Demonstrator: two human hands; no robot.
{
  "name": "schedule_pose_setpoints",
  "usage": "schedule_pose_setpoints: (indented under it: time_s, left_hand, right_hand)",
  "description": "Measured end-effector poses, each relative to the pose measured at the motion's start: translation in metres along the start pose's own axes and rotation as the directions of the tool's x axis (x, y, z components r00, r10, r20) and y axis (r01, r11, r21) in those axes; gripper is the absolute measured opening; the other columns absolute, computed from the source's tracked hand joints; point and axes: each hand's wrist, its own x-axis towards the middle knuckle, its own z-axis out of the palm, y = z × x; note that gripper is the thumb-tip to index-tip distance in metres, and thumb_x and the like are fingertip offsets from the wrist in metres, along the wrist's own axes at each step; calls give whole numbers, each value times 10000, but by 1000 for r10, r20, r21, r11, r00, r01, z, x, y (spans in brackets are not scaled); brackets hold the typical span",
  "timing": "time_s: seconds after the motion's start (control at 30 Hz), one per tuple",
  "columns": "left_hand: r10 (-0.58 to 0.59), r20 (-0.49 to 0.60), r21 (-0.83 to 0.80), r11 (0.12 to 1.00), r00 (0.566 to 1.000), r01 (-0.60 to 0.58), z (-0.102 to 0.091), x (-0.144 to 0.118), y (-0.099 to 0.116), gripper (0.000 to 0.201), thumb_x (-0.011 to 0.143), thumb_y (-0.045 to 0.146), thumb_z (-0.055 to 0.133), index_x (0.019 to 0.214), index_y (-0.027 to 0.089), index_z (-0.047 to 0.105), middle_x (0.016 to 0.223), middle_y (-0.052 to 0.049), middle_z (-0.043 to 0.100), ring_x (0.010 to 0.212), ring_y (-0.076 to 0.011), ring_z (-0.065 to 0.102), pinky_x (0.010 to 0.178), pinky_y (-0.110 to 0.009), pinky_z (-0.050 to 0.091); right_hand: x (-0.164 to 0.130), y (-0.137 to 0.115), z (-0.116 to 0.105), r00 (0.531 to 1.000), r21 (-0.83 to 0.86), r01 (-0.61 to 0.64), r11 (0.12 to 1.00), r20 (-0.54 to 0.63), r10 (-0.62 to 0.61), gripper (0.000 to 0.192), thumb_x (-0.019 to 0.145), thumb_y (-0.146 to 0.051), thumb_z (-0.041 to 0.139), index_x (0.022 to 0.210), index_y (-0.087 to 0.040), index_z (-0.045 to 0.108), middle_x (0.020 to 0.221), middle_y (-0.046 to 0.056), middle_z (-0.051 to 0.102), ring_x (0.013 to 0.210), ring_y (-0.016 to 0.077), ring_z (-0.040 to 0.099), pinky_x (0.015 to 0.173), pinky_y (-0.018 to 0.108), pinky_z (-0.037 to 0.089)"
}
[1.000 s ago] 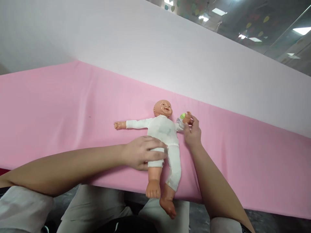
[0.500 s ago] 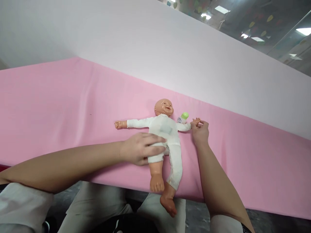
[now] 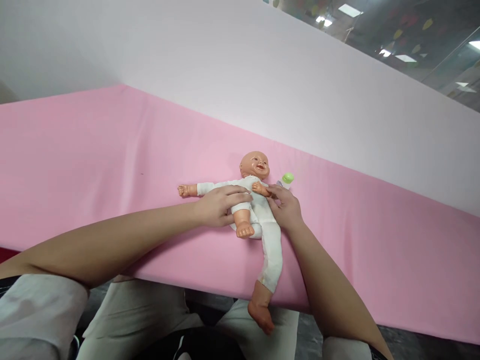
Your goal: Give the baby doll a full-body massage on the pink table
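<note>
A baby doll with a white cloth body lies on its back on the pink padded surface. My left hand is wrapped over the doll's leg on the left, which is bent up toward the belly with its foot pointing at me. Against the chest, my right hand grips the doll's arm on the right, folded inward. The doll's other arm stretches out to the left, and its other leg hangs over the near edge. Partly hidden behind my right hand is a small bottle with a green cap.
A white wall rises behind the pink surface, with a glass pane above it at the upper right. The near edge of the surface runs just above my legs.
My left hand has pushed the doll's leg up, bending it toward the belly. My right hand has brought the doll's outstretched arm in across the chest.
</note>
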Motion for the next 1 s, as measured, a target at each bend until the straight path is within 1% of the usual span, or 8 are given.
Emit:
schedule_pose_setpoints:
  time_s: [0.17,0.33,0.43,0.53,0.63,0.77,0.87,1.0]
  left_hand:
    - [132,-14,-56,990,991,-132,-6,-1,17,423,969,373,672,1343,183,615,1420,-200,672,1247,-324,702,1032,-470,599]
    - [274,75,-198,947,959,-255,-8,-1,52,407,941,405,687,1300,220,632,1334,-172,724,1213,-301,706,1042,-450,570]
    - [298,138,-275,928,944,-253,-4,-2,67,345,886,383,701,1194,234,661,1166,-129,775,1073,-279,731,979,-443,569]
    - [305,189,-269,930,934,-249,0,-3,72,309,853,348,701,1145,250,676,1113,-114,780,1053,-283,724,960,-454,561]
    - [303,189,-259,933,934,-251,-1,-4,71,341,846,335,704,1176,259,668,1167,-119,770,1088,-280,716,984,-449,564]
    - [287,96,-189,946,953,-265,-6,-3,60,434,892,284,660,1323,251,614,1303,-138,735,1165,-273,707,1028,-430,573]
    - [235,23,-73,970,972,-233,-9,-2,40,461,947,294,618,1403,243,574,1370,-159,705,1242,-295,688,1047,-454,576]
    - [136,-22,19,991,990,-136,-5,-3,10,427,964,293,609,1386,230,607,1386,-163,686,1225,-297,691,1039,-463,587]
  right_hand:
    - [-1,17,-9,968,75,-178,981,-164,188,414,914,-418,689,1286,-236,694,1244,101,772,1110,289,729,1028,504,582]
    - [-2,50,-27,852,225,-360,905,-315,417,659,920,-537,671,1470,-207,521,1219,130,762,988,248,744,951,444,598]
    - [-3,73,-38,757,224,-511,830,-339,558,786,854,-507,724,1517,-177,460,1282,174,734,1050,277,740,998,472,575]
    - [-6,93,-44,712,118,-650,751,-252,655,772,754,-483,798,1422,-171,569,1259,195,736,1110,335,725,1053,528,542]
    - [-8,103,-45,717,24,-684,729,-162,678,676,751,-518,791,1320,-181,653,1237,198,744,1149,366,713,1087,550,519]
    - [-7,97,-43,710,77,-668,741,-233,664,820,765,-511,794,1467,-168,545,1284,198,732,1143,345,730,1074,533,537]
    - [-4,78,-39,738,241,-539,807,-328,590,845,793,-524,798,1502,-185,488,1301,171,732,1013,271,764,996,474,589]
    - [-3,43,-22,827,332,-335,882,-344,444,565,841,-518,790,1282,-190,662,1212,130,778,1012,247,765,953,431,624]
